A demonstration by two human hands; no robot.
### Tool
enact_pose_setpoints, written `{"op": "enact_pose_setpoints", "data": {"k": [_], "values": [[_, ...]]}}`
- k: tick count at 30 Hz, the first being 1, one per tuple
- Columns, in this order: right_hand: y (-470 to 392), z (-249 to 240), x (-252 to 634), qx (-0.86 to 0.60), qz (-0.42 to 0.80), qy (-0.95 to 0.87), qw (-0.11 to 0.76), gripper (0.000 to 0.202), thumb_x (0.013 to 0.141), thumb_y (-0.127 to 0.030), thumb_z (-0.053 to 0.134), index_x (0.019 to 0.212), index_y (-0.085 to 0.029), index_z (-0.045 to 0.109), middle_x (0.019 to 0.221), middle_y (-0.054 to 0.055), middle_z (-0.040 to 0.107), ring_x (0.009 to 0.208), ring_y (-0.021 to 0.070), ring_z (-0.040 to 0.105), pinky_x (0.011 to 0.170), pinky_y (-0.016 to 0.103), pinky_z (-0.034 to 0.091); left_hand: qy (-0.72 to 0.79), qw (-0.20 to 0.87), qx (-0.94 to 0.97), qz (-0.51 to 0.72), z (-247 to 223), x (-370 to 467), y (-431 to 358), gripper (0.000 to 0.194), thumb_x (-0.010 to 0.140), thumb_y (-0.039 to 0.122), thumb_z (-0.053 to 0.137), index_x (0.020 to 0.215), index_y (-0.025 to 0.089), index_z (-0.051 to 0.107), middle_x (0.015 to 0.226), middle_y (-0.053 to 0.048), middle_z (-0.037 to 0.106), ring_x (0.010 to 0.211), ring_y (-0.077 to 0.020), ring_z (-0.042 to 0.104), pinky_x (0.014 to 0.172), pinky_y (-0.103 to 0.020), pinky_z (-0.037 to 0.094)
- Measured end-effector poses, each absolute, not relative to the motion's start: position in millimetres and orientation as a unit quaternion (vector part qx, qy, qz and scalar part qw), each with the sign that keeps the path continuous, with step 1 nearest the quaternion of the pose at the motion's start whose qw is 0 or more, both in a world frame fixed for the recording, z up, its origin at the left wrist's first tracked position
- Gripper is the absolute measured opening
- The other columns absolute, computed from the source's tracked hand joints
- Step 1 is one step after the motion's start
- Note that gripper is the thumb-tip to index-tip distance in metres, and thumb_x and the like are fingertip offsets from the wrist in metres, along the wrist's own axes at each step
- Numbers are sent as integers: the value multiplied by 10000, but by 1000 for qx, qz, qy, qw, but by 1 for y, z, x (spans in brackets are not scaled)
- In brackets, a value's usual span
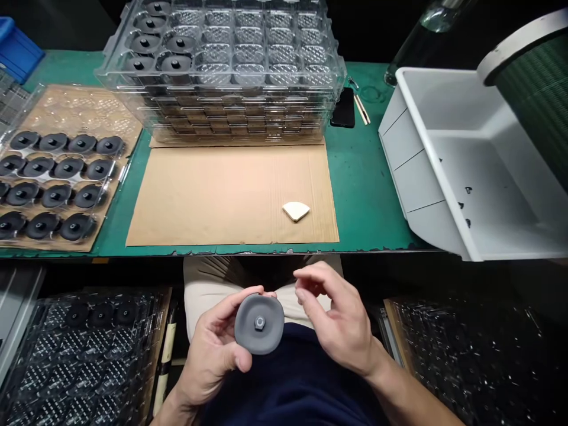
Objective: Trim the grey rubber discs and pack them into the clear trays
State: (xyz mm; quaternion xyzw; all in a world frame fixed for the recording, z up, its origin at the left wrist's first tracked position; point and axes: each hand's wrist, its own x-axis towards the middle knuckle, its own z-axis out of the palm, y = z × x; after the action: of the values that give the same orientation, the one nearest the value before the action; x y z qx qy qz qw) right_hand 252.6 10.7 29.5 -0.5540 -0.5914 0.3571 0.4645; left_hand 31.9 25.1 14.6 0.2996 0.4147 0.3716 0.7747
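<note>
A round dark grey part (pixel 260 340) with a small raised hub at its centre is held in my left hand (pixel 213 343), thumb at its lower edge and fingers behind it. My right hand (pixel 339 313) is just to the right, not touching the part; its fingers are curled with a gap between thumb and forefinger, and nothing shows between them. Both hands are over my lap, in front of the table edge. A small cream wedge-shaped piece (pixel 296 210) lies on the cardboard sheet (pixel 213 195).
Stacked clear trays (pixel 239 112) stand behind the cardboard. A tray of similar dark parts (pixel 55 195) lies left. At right are a grey bin (pixel 426 160) and a phone (pixel 343 108). More trays sit low at left (pixel 75 361) and right (pixel 479 355).
</note>
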Motion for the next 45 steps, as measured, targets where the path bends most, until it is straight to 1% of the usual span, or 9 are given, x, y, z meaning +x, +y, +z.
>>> {"op": "enact_pose_setpoints", "data": {"k": [4,8,12,15,17,21,25,34,45], "values": [[4,30,249,-445,323,-736,396,583,966,-39,481,1522,-213,462,1087,100,682,932,209,655,785,350,555,454,739,308,392,20,38,26,766,492,418,1021,1194,228,779,1182,-125,788,1085,-303,747,916,-257,593],[-6,24,238,-449,271,-779,344,666,949,-37,460,1596,-121,333,892,90,670,755,228,615,635,363,513,477,699,317,428,16,42,21,696,553,333,1013,1197,249,763,1231,-108,772,1122,-285,737,939,-272,593],[-19,28,226,-433,283,-768,378,707,939,-53,477,1614,-50,265,816,101,670,656,224,589,560,354,473,504,654,338,452,13,42,16,655,577,241,1004,1183,254,756,1224,-81,772,1076,-246,749,913,-255,602],[-28,33,223,-387,464,-646,467,506,1000,-103,462,1503,-143,480,679,17,658,557,157,600,582,299,506,502,652,340,455,15,41,15,655,578,272,1006,1183,257,754,1230,-79,768,1070,-243,747,911,-252,598],[-30,34,224,-406,582,-493,504,249,1062,-192,473,1224,-189,662,539,-49,573,450,98,531,520,220,456,487,670,323,458,15,41,16,696,553,331,1014,1192,250,753,1253,-94,759,1110,-270,734,936,-276,592],[-23,29,228,-521,607,-299,520,308,1010,-425,659,829,-187,585,507,-54,520,431,72,447,443,177,350,460,716,258,456,13,41,19,761,516,415,1018,1211,247,755,1275,-122,751,1167,-320,705,974,-349,581],[-16,27,227,-526,642,-272,487,399,932,-494,749,835,-205,491,556,-55,552,433,62,448,415,153,320,442,751,219,439,11,41,19,767,519,428,1016,1225,280,755,1300,-113,744,1134,-304,719,996,-375,569],[-14,31,222,-487,665,-368,431,432,1091,-508,463,992,-141,668,596,-9,618,462,80,509,465,183,403,429,775,212,413,12,45,17,751,534,399,1016,1230,272,764,1306,-130,741,1178,-295,709,981,-308,565],[-14,31,224,-473,692,-344,424,400,1059,-522,533,1016,-140,647,612,-19,608,484,74,496,485,179,398,436,766,256,397,7,43,16,756,559,419,1003,1259,293,746,1326,-110,734,1217,-296,690,1007,-297,549]]}}
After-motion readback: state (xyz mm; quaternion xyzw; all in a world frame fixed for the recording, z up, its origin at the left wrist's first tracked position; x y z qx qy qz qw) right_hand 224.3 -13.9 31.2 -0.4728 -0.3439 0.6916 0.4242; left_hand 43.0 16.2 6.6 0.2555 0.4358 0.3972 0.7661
